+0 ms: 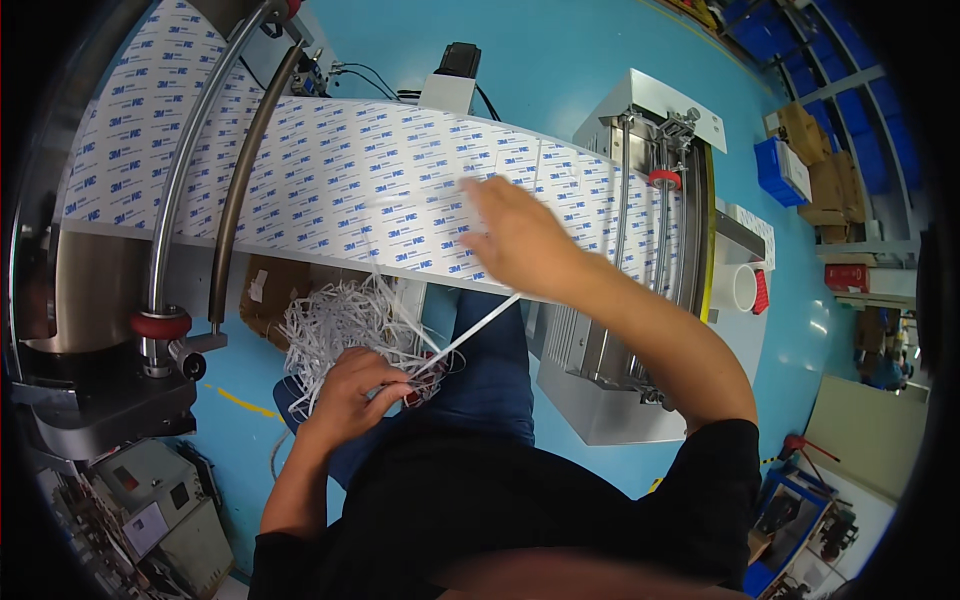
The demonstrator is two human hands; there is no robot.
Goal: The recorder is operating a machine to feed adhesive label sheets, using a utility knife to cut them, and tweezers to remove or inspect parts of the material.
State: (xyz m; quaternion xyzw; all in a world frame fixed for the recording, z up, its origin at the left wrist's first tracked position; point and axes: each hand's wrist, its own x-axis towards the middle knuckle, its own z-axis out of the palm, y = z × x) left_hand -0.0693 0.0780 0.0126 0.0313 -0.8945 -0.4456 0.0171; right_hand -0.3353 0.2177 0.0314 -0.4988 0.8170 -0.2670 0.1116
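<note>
A wide white sheet [330, 180] printed with small blue marks runs across a machine from upper left to right. My right hand [520, 235] lies on its near edge, blurred, fingers spread toward the sheet. A thin white strip [478, 325] stretches from under that hand down to my left hand [355, 385]. The left hand is closed on the strip's lower end, next to a tangled pile of white strips [340, 325] hanging below the sheet's edge.
Two curved metal bars [215, 150] with a red collar [160, 325] cross the sheet at left. A metal roller frame [660, 180] stands at right. Blue floor, cardboard box [270, 290], blue bins [780, 170] and shelving lie around.
</note>
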